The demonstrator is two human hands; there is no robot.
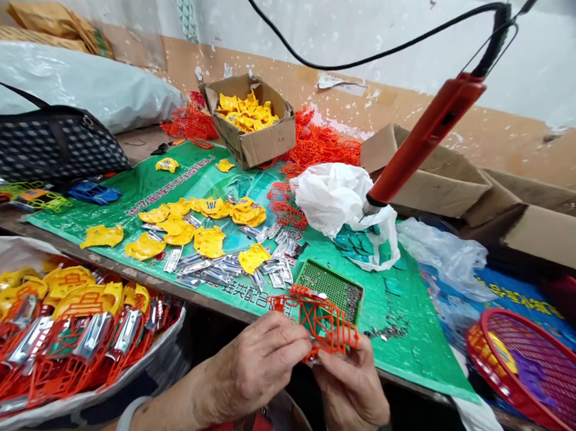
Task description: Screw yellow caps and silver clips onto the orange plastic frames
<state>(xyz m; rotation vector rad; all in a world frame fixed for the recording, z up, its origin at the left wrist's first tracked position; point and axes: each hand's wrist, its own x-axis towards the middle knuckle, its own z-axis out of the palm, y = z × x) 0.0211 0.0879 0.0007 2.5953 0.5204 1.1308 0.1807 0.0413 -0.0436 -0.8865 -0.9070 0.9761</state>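
Between my two hands, just over the table's front edge, is an orange plastic lattice frame (327, 322), like a toy car's roll cage. My left hand (264, 360) is closed on its left end, fingers bent inward. The right end is pinched by my right hand (353, 388) from below. Behind the frame lies a green tray (330, 273) with many small dark screws in it. Silver plated strips (211, 269) are heaped to the left, with yellow plastic shells (209, 242) among and behind them. Both palms are hidden.
A red electric screwdriver (426, 139) hangs at right above a white plastic bag (331, 192). A cardboard box (267, 146) of yellow shells stands at the back. Assembled pieces fill a sack (163, 344) at front left. A red basket (478, 364) sits far right.
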